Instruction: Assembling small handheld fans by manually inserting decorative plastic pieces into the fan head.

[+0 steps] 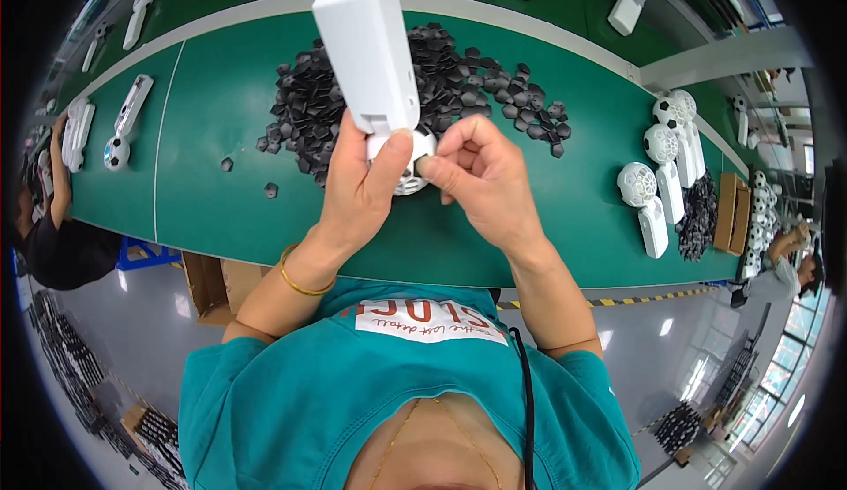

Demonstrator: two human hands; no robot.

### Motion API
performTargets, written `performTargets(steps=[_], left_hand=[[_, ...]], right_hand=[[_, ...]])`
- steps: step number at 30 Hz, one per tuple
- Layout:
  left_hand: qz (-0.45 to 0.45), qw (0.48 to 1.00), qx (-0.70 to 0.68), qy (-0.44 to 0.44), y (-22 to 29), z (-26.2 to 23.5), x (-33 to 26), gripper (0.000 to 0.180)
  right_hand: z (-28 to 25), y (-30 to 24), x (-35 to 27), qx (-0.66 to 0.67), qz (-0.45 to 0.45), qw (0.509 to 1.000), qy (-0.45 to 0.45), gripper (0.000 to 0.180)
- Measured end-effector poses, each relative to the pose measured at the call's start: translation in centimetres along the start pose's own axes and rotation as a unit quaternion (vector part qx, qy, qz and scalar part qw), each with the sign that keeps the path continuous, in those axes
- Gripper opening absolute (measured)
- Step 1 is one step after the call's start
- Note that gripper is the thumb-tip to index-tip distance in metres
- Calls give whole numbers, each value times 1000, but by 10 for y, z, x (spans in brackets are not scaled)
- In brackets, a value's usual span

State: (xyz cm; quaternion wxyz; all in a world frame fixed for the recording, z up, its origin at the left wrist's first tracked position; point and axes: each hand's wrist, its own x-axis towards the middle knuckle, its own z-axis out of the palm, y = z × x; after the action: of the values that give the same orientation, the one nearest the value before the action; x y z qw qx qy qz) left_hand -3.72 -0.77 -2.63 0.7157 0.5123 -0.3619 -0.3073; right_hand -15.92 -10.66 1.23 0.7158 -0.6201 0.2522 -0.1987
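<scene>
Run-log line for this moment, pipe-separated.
left hand: gripping white device | right hand: thumb at black piece, ball head | around: black pentagonal pieces piled on green table

Factory-type assembly workshop. Long green worktable point(212, 75) is strewn with black pentagon pieces point(304, 102); similar white ball-ended units point(653, 228) are set out in batches; people point(71, 254) are seen at both sides; grey floor point(631, 349) is marked with yellow-black striping point(648, 297).

You wore a teal short-sleeved shirt point(282, 402), white chest panel point(432, 333) with red lettering, gold bangle point(294, 284) on left wrist, thin gold necklace point(398, 438), black cord point(528, 393).
</scene>
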Motion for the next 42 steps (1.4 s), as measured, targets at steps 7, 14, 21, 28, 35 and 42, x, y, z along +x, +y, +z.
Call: performTargets(steps=[7, 14, 21, 28, 35, 42], left_hand=[[2, 997, 72, -42, 0, -1, 0, 39], [-121, 986, -113, -35, 12, 3, 8, 43], [-130, 985, -111, -21, 10, 0, 9, 47], [-133, 986, -104, -10, 10, 0, 9, 47], [-152, 965, -216, 2, 16, 6, 14, 37], [-154, 958, -244, -3, 16, 3, 16, 38]], right_hand=[[-23, 2, 7, -46, 45, 997, -48, 16], [-99, -8, 34, -289, -94, 934, 190, 12], [-122, 5, 38, -622, -115, 755, 174, 17], [-109, 6, 43, -757, -165, 621, 121, 7], [-103, 1, 43, -820, -165, 544, 58, 4], [-95, 0, 46, -856, -141, 496, 23, 3]])
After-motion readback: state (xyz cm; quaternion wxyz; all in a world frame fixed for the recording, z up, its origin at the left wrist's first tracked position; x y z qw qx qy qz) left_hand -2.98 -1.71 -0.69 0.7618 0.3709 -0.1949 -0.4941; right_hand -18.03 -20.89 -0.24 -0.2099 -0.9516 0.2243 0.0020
